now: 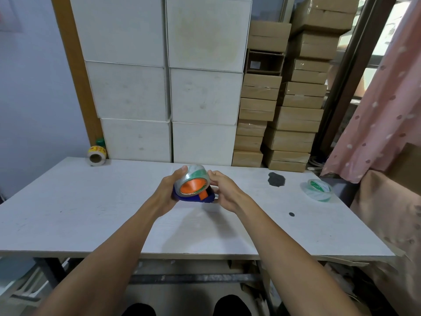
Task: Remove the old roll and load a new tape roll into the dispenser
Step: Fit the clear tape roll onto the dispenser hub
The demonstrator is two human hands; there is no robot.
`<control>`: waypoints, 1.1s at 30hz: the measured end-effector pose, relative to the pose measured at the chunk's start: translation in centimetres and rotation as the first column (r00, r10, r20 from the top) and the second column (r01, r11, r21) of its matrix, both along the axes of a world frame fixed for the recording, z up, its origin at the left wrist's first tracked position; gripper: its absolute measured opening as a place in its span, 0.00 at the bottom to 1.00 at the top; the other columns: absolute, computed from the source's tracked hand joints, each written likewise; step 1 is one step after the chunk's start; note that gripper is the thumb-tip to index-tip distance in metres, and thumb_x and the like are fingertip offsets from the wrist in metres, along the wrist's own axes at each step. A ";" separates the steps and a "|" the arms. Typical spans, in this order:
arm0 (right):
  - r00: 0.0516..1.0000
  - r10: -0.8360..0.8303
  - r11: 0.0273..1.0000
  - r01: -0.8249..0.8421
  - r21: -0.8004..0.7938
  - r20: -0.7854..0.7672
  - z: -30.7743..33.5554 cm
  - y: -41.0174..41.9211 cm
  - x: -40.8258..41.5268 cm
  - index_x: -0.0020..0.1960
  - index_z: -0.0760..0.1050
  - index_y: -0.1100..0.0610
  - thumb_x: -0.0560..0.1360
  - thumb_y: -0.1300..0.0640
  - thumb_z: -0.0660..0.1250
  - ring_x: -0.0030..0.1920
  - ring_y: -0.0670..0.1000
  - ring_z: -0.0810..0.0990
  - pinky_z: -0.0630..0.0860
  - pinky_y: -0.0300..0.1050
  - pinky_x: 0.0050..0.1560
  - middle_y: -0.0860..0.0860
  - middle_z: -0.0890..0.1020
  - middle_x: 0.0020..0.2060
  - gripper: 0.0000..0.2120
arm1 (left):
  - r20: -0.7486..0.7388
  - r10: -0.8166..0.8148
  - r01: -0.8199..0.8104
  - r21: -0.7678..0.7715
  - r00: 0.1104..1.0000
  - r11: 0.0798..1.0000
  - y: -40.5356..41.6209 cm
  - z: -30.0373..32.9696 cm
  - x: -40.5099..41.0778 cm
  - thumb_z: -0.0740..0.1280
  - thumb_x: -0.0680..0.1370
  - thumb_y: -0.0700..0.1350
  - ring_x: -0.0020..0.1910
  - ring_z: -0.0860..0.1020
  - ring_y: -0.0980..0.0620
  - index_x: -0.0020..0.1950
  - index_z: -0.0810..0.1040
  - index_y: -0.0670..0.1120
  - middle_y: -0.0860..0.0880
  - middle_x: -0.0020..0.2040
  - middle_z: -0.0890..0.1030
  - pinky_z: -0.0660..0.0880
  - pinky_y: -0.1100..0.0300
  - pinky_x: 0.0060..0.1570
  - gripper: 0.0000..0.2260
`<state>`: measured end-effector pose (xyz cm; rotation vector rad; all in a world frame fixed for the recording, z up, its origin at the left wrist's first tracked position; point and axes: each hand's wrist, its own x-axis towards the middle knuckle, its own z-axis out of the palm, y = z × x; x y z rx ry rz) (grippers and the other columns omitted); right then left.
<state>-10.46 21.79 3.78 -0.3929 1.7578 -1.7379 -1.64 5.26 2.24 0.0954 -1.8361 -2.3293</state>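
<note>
A packing storeroom: stacked cardboard boxes (293,115) (white cartons (168,87) too).

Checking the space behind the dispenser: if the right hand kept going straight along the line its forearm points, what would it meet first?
The right hand points up-left, so it meets the tape roll on the blue dispenser it already touches. Beyond: bare table, then probably the white boxes.

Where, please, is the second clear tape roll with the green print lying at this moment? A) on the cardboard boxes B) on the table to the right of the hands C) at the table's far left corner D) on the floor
B: the second tape roll lies flat on the table, right of the right hand.
</note>
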 end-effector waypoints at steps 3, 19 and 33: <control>1.000 0.000 1.000 0.000 -0.013 0.014 0.2 0.2 0.0 0.53 0.71 0.52 0.84 0.46 0.59 0.51 0.52 0.77 0.78 0.49 0.46 0.54 0.80 0.60 0.10 | -0.007 -0.003 0.004 0.012 1.000 1.000 0.4 0.1 0.1 0.64 0.79 0.60 0.51 0.85 0.48 0.55 0.86 0.50 0.44 0.53 0.87 0.82 0.56 0.48 0.18; 0.975 -0.213 0.969 0.202 -0.143 -0.066 -0.8 -0.1 -1.1 0.50 0.77 0.56 0.83 0.49 0.63 0.46 0.56 0.82 0.80 0.45 0.36 0.55 0.83 0.48 0.11 | 0.033 -0.064 0.063 0.019 0.997 0.998 1.0 0.7 -0.8 0.70 0.69 0.70 0.62 0.82 0.41 0.67 0.78 0.48 0.42 0.62 0.84 0.80 0.46 0.59 0.35; 0.904 -0.371 0.928 0.355 -0.109 -0.211 -0.6 -1.5 -1.9 0.47 0.77 0.56 0.80 0.47 0.67 0.51 0.56 0.83 0.83 0.57 0.56 0.55 0.84 0.48 0.12 | 0.064 0.036 -0.037 0.008 0.997 0.999 0.3 2.7 -1.6 0.64 0.79 0.63 0.61 0.82 0.42 0.67 0.75 0.52 0.44 0.63 0.82 0.80 0.43 0.59 0.22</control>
